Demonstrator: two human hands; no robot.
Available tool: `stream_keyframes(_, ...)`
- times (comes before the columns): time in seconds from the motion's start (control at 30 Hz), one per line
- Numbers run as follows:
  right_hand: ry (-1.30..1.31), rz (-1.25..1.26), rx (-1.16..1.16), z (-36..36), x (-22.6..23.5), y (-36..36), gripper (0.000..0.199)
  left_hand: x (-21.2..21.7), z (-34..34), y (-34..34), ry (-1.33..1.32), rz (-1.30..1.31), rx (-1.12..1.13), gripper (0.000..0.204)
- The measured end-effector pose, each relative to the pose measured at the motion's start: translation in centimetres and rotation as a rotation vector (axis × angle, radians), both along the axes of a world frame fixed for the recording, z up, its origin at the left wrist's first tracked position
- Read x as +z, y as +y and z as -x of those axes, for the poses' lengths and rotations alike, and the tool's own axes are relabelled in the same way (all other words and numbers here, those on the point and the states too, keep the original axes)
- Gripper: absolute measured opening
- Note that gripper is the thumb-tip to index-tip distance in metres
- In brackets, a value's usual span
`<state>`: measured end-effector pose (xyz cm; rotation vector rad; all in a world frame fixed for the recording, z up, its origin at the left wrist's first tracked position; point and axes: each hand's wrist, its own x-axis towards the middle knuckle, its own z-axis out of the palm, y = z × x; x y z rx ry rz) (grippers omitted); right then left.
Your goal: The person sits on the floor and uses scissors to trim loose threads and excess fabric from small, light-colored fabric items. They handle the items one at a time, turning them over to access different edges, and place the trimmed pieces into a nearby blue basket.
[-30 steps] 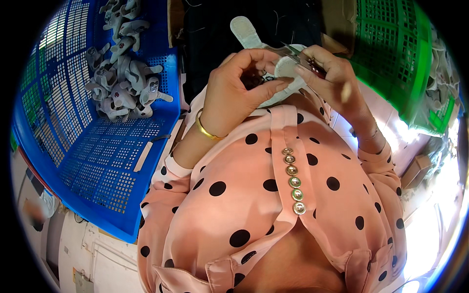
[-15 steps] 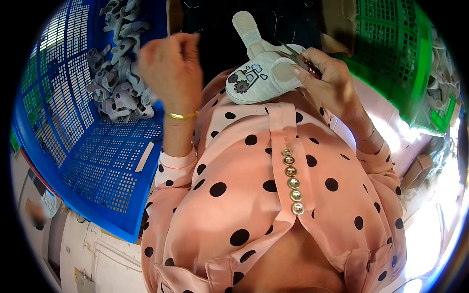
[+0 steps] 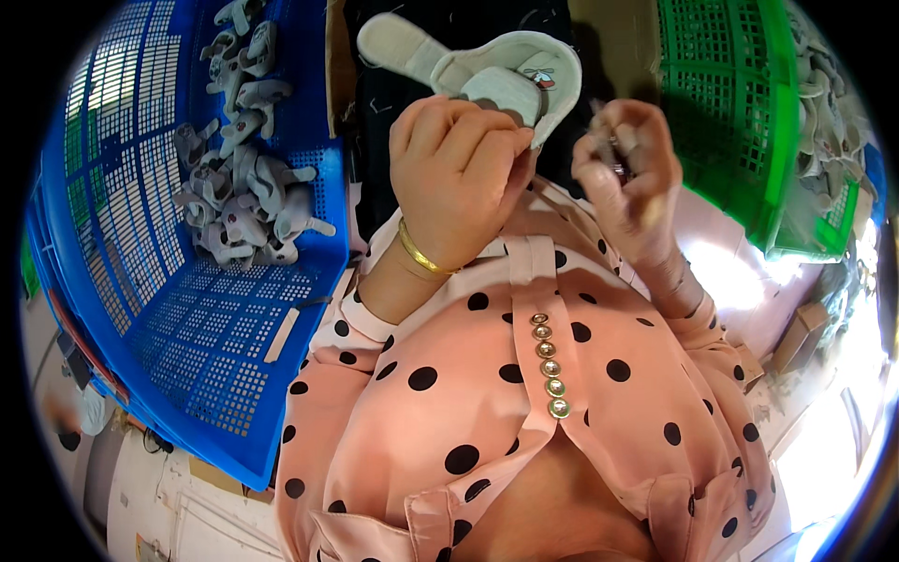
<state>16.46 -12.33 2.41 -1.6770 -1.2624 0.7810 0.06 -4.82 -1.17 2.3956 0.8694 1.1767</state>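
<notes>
My left hand (image 3: pixel 459 178), with a gold bangle at its wrist, is closed on a small pale grey fabric shoe (image 3: pixel 552 49). The shoe's opening faces up and shows a little helicopter picture inside. Its long strap (image 3: pixel 398 42) sticks out to the left, while my fingers cover the toe part. Just right of the shoe and apart from it, my right hand (image 3: pixel 637 183) is curled around a pair of small scissors (image 3: pixel 618 164). Motion blurs the scissors, and their blades are hard to make out.
On the left, a blue plastic basket (image 3: pixel 201 365) holds a heap of similar shoes (image 3: pixel 239 187) and a pale strip (image 3: pixel 280 335). A green basket (image 3: pixel 726 103) stands on the right, with more shoes (image 3: pixel 819 112) beyond it. Cardboard (image 3: pixel 613 56) stands behind my right hand.
My left hand has come right and gripped the shoe. The shoe has turned from its vehicle picture to its opening. My right hand has let go of it and drawn away, keeping the scissors.
</notes>
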Motion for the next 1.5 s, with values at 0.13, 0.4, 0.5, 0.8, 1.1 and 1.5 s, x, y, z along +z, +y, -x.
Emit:
stream_keyframes(0.13, -0.224, 0.125, 0.000, 1.0, 0.4, 1.3, 0.034, 0.7, -1.1, -0.7, -0.044, -0.041, 0.022, 0.019)
stream_keyframes(0.4, -0.078, 0.160, 0.228, -3.1, -0.7, 3.6, 0.015, 2.4, 0.6, 2.8, -0.067, 0.094, -0.044, 0.033)
stream_keyframes(0.5, -0.148, 0.112, 0.413, -4.5, -0.1, 5.1, 0.018, 3.6, 1.1, 4.8, 0.089, 0.006, -0.050, 0.043)
stream_keyframes(0.8, 0.016, 0.292, 0.346, -2.6, 0.2, 6.2, 0.023, 2.3, 1.6, 5.8, 0.149, 0.668, -0.253, 0.017)
stream_keyframes(1.1, 0.194, 0.349, 0.369, 2.0, -3.3, 2.1, 0.018, 1.1, 5.8, 3.2, 0.012, 1.491, -0.289, 0.019)
stream_keyframes(1.5, -0.418, 0.019, 0.433, 1.1, -2.9, 1.9, 0.041, -1.1, 9.4, 2.8, -0.189, 1.727, -0.269, 0.019)
